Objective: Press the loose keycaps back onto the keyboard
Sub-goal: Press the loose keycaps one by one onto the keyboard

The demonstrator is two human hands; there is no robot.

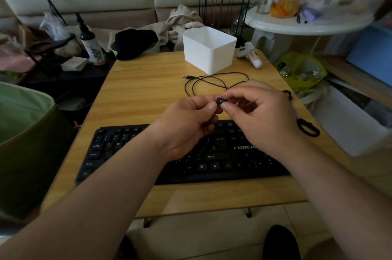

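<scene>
A black keyboard point(118, 149) lies across the near half of the wooden table point(137, 90); my forearms hide its middle. Above its far edge, a small black keycap point(220, 101) is pinched between the fingertips of both hands. My left hand point(186, 124) touches it from the left with thumb and forefinger, its other fingers curled. My right hand point(263, 111) holds it from the right with thumb and forefinger. The keycap hangs in the air, clear of the keys.
A white plastic box point(209, 49) stands at the table's far edge, with the keyboard's coiled black cable point(214, 81) in front of it. A white controller point(252, 56) lies at the far right corner. Black loops point(307, 128) rest by the right edge. Clutter surrounds the table.
</scene>
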